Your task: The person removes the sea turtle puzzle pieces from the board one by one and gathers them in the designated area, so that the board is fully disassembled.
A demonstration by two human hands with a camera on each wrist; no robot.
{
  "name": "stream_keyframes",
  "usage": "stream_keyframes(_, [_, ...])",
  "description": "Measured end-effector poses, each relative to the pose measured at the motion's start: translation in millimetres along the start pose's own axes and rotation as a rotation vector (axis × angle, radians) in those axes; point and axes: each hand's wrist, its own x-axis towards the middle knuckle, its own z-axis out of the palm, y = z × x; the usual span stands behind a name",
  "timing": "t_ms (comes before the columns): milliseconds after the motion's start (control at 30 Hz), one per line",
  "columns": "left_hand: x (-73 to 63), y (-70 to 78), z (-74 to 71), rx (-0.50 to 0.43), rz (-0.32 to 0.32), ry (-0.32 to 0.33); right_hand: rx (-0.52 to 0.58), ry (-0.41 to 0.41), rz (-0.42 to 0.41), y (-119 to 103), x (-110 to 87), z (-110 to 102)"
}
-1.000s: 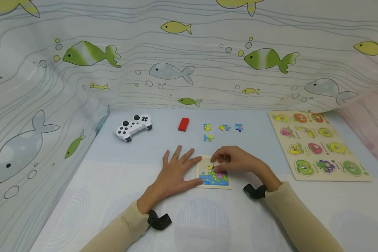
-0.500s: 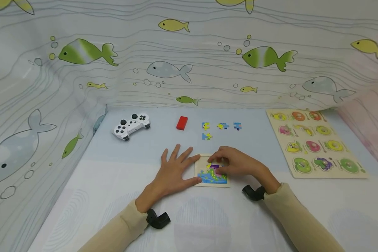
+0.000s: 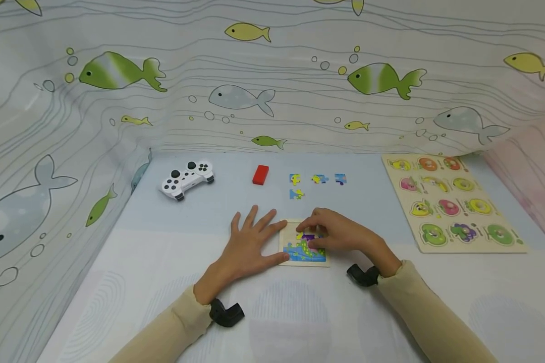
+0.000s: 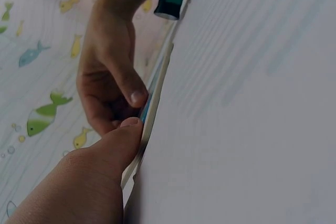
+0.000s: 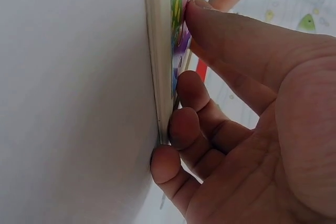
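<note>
A small wooden puzzle tray (image 3: 295, 264) lies at the middle of the table, its lower part filled with blue, green and pink pieces. My left hand (image 3: 247, 247) is spread flat at its left side; the index fingertip and thumb touch the tray's edge. Over the tray's right part, my right hand (image 3: 338, 229) has bent fingers and pinches a purple and yellow puzzle piece (image 3: 307, 236) against the picture. The right wrist view shows the thumb (image 5: 210, 19) on the picture surface and other fingertips along the tray's edge (image 5: 163, 51). The right hand hides part of the picture.
Several loose puzzle pieces (image 3: 296, 194) lie beyond the tray. Further left are a red block (image 3: 261, 175) and a white game controller (image 3: 187, 179). A wooden fruit peg board (image 3: 456, 201) lies at the right. A fish-patterned curtain (image 3: 309, 75) rises behind the table.
The right hand has shifted the purple and yellow piece slightly up and left within the tray. The left hand keeps its place at the tray's edge. The head view has tilted slightly.
</note>
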Motion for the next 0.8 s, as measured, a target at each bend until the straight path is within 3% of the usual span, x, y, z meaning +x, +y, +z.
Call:
stream_keyframes(167, [-0.5,0.3,-0.5,-0.01,0.003,0.002,0.002,0.008,0.034,-1.2,0.4,0.0])
stream_keyframes(800, [-0.2,0.4,-0.7,-0.019,0.005,0.007,0.018,0.014,0.024,3.2,-0.4,0.1])
